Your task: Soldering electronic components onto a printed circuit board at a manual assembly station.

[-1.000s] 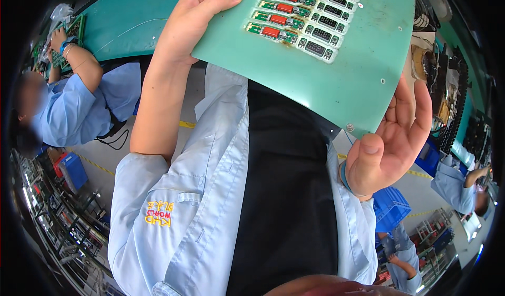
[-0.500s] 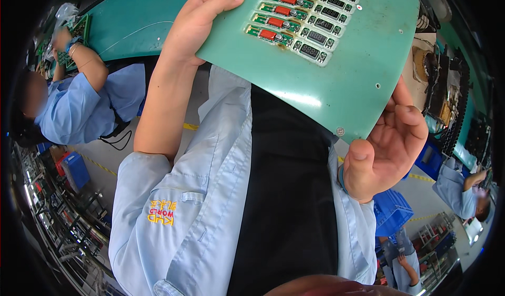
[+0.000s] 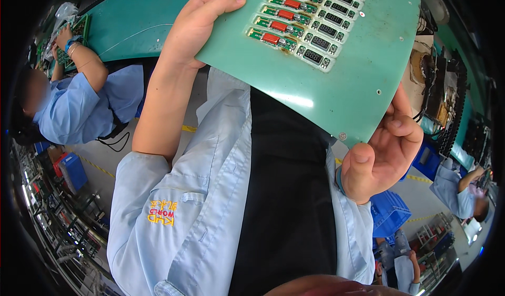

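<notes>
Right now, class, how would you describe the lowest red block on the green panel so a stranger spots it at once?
Start at the large green panel in the left hand. Find its slanting row of red blocks, left of the dark displays. The lowest red block alone has no red block below it.

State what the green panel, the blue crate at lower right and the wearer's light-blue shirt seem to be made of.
Green panel: probably plastic or fibreglass laminate, smooth and semi-gloss; a bright light streak shows near its lower edge.
Blue crate: likely moulded plastic, judging by its uniform colour and ribbed sides.
Light-blue shirt: matt woven cloth with soft folds and stitched seams; fibre unclear.
</notes>
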Action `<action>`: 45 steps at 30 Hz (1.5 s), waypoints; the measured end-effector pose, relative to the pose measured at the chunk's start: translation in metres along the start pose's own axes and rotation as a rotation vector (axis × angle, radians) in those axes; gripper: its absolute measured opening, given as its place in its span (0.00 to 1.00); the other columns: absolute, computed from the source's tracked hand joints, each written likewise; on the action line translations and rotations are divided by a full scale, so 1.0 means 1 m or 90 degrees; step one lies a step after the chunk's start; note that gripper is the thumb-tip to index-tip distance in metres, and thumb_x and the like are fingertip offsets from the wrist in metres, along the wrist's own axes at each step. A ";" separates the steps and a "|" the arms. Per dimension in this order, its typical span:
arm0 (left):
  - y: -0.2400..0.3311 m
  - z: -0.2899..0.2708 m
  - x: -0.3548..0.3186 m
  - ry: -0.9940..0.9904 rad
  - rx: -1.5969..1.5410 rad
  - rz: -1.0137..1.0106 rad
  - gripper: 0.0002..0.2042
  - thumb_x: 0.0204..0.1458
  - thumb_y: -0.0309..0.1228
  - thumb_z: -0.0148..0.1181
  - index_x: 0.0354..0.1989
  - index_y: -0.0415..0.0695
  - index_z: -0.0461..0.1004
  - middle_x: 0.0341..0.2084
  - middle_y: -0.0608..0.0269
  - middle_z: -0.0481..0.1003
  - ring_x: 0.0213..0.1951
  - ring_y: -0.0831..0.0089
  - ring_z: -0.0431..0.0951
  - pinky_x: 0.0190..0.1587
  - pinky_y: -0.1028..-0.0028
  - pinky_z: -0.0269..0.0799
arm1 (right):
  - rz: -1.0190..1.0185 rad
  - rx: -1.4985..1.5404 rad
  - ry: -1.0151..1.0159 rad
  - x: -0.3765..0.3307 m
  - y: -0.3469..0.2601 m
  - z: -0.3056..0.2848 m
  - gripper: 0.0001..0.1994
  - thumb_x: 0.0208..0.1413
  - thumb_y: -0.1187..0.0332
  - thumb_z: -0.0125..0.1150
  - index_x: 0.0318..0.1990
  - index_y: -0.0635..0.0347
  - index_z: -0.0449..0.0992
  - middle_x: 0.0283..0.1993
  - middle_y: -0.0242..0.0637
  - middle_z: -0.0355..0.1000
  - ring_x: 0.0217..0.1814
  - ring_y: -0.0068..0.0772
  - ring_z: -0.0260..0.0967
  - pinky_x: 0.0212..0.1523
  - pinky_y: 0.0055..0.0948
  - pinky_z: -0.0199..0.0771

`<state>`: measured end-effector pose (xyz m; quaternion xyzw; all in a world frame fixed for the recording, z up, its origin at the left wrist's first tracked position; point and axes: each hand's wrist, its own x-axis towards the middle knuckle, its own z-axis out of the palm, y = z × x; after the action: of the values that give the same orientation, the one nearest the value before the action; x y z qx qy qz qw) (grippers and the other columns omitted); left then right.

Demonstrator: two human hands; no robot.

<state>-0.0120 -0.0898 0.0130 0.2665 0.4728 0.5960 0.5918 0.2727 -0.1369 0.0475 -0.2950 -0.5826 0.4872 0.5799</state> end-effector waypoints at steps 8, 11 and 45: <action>0.012 0.001 -0.010 0.041 0.008 0.030 0.28 0.62 0.25 0.57 0.69 0.26 0.60 0.53 0.43 0.78 0.40 0.72 0.84 0.40 0.83 0.80 | 0.032 -0.055 -0.012 -0.005 -0.001 -0.001 0.16 0.54 0.69 0.70 0.45 0.56 0.69 0.74 0.58 0.59 0.73 0.53 0.61 0.70 0.48 0.64; 0.016 0.006 -0.012 0.070 0.005 0.048 0.28 0.63 0.26 0.58 0.69 0.27 0.60 0.53 0.43 0.78 0.43 0.72 0.83 0.42 0.84 0.79 | 0.041 -0.066 -0.002 -0.005 -0.002 0.000 0.10 0.54 0.72 0.67 0.41 0.57 0.72 0.75 0.57 0.59 0.74 0.53 0.61 0.71 0.48 0.62; -0.007 -0.002 -0.031 0.116 0.198 0.515 0.29 0.70 0.42 0.54 0.69 0.30 0.63 0.62 0.48 0.73 0.56 0.66 0.76 0.60 0.72 0.68 | -0.013 -0.095 0.046 0.003 0.015 0.002 0.11 0.57 0.88 0.51 0.34 0.59 0.73 0.80 0.51 0.54 0.81 0.50 0.50 0.76 0.44 0.50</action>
<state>-0.0051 -0.1210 0.0133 0.4624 0.4648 0.7224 0.2197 0.2671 -0.1298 0.0352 -0.3487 -0.5989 0.4254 0.5820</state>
